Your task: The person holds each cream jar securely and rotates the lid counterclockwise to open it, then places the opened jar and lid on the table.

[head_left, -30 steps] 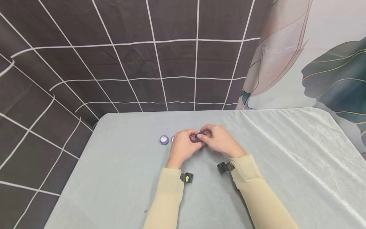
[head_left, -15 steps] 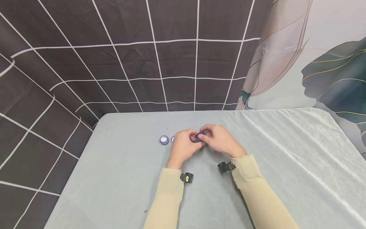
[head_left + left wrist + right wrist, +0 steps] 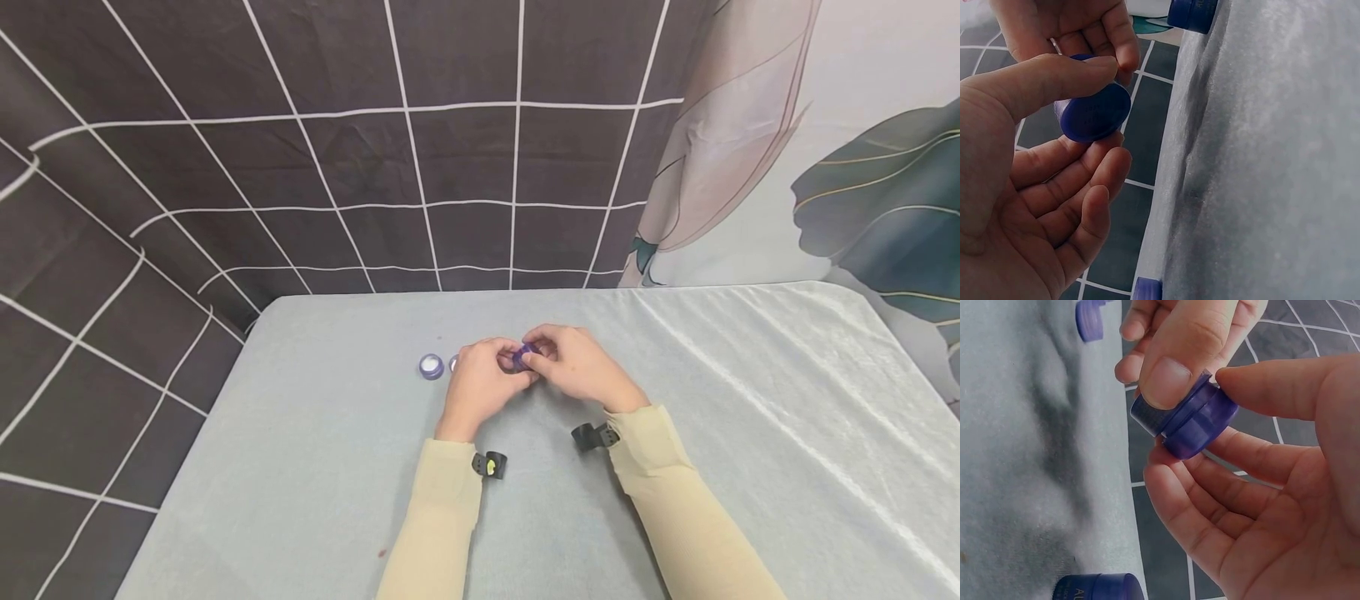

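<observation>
Over the table, both hands hold one small purple-blue screw-top jar (image 3: 521,358). My left hand (image 3: 483,383) pinches one half of the jar, its thumb lying across it in the left wrist view, where a flat round end (image 3: 1094,112) faces the camera. With thumb and fingers, my right hand (image 3: 581,365) grips the other half (image 3: 1200,428). A seam runs between the two halves in the right wrist view; whether they are screwed fully together, I cannot tell. Left of the hands, a similar jar with a white top (image 3: 431,367) stands on the table. Another jar (image 3: 453,364) is mostly hidden behind my left hand.
Pale grey cloth covers the table (image 3: 315,467). In the right wrist view, a lettered jar (image 3: 1099,587) sits near the right hand, hidden in the head view. A dark gridded curtain (image 3: 450,158) hangs behind the table, with a leaf-patterned one (image 3: 885,192) to its right.
Slight motion only: my right wrist has shifted a little to the right, and the right thumb has moved slightly on the jar. My left hand and the standing jars stay in place.
</observation>
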`<state>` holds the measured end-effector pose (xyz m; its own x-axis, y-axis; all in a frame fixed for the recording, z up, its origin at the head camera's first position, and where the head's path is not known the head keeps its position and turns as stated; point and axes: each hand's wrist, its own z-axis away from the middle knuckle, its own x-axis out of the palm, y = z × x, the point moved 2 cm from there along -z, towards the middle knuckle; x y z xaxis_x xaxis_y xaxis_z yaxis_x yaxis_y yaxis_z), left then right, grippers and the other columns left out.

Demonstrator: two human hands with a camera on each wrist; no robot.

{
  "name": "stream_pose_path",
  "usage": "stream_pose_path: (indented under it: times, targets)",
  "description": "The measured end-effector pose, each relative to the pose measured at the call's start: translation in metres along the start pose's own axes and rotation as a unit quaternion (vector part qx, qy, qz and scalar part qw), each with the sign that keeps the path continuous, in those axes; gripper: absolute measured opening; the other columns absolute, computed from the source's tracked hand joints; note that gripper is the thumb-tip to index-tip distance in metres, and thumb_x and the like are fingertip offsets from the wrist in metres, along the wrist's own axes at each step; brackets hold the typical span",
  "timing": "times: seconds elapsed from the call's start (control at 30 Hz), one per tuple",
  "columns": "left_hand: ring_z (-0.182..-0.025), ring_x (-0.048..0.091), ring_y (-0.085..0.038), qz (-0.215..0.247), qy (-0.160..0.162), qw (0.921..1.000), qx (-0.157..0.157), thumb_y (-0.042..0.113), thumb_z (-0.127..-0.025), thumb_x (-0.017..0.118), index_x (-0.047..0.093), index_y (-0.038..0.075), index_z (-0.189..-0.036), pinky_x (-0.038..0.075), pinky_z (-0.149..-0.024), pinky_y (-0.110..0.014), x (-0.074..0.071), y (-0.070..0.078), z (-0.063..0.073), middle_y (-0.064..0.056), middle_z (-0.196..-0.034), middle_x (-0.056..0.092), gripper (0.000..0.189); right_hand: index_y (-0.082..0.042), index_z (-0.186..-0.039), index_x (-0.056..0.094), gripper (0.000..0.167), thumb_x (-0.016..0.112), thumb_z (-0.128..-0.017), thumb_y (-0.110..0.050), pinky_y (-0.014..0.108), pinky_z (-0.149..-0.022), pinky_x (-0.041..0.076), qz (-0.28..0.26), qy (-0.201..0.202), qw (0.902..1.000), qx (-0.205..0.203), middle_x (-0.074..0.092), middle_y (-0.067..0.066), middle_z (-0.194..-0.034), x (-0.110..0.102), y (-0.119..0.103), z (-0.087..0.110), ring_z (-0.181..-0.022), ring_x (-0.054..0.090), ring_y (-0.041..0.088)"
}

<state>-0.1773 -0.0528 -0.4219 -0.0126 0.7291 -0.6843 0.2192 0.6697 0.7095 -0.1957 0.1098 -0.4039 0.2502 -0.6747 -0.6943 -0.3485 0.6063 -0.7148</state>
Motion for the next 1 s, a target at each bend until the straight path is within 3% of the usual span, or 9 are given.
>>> stream_pose_path:
  times: [0.8,1.0]
  targets:
    - [-0.077,0.064,-0.005,0.003,0.001,1.0000,0.008,0.029,-0.075,0.086,0.076,0.013,-0.100,0.052,-0.074,-0.027,0.0018,-0.0037,-0.0012,0.006,-0.086,0.072,0.031,-0.005,-0.111,0.071,0.024,0.065,-0.087,-0.007,0.031,-0.065,0.050,0.005,0.007,0.9997,-0.023,0.070,0.000,-0.085,-0.0014,0.0008,0.0000,-0.071,0.060,0.012]
    - [-0.078,0.064,-0.006,0.004,0.000,1.0000,0.007,0.029,-0.075,0.086,0.076,0.012,-0.101,0.052,-0.073,-0.026,0.0006,-0.0039,-0.0009,0.005,-0.087,0.073,0.033,-0.004,-0.112,0.070,0.026,0.066,-0.087,-0.005,0.034,-0.073,0.052,0.003,0.013,0.9995,-0.028,0.071,0.004,-0.092,-0.0032,0.0004,0.0004,-0.081,0.064,0.015]
